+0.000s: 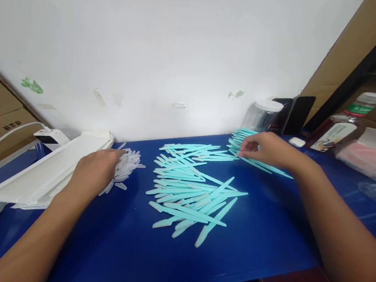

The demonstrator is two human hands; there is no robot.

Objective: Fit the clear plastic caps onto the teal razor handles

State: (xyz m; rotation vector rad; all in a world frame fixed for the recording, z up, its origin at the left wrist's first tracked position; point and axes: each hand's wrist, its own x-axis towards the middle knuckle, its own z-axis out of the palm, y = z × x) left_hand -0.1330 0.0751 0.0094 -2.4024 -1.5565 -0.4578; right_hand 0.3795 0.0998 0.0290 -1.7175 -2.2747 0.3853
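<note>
On the blue table, my left hand bends over a small pile of translucent white blade caps. Its fingers are curled at the pile's left edge, and their tips are hidden. My right hand is over the far right heap of turquoise eyebrow razors, thumb and fingers curled together. Whether a razor is between those fingertips, I cannot make out. Between both hands lies a larger spread of turquoise eyebrow razors, overlapping, with most of their whitish blade ends pointing left.
White padded envelopes lie at left beside a white device with a cable. Back right stand a clear jar with a white lid, a black phone and a bottle of dark liquid. A white wall closes off the back.
</note>
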